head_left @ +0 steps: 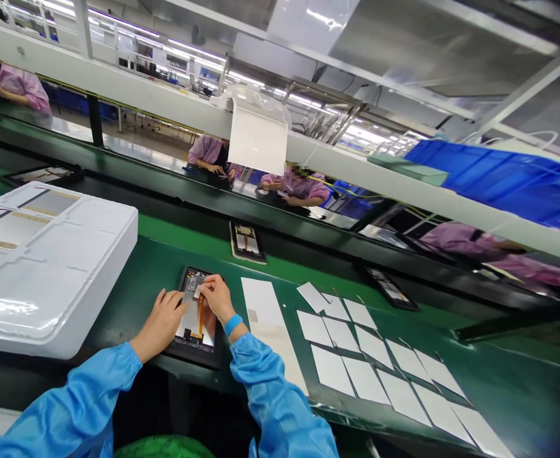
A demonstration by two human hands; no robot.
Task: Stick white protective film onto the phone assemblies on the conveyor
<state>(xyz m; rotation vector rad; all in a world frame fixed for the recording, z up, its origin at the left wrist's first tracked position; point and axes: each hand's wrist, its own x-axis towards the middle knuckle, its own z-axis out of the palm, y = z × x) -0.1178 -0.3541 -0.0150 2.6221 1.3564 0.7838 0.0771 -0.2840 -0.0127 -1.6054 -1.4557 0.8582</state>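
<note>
An opened tablet (pixel 194 350) lies on the green bench in front of me, its inside showing. An orange flat ribbon cable (pixel 200 318) runs down its middle from the circuit board (pixel 194 282). My left hand (pixel 163 321) rests at the tablet's left side, fingers stretched out over its edge. Over the cable's upper end my right hand (pixel 217 298) is closed in a pinch, beside a small whitish piece (pixel 198 291). What the fingertips hold is too small to make out. A blue band circles the right wrist.
A white plastic tray stack (pixel 70 267) stands left, with flat silver packs on top. Right of the tablet lie a long white sheet (pixel 265 312) and rows of white flat rectangles (pixel 365 375). More open tablets (pixel 247 242) sit on the line behind. Co-workers (pixel 299 187) sit opposite.
</note>
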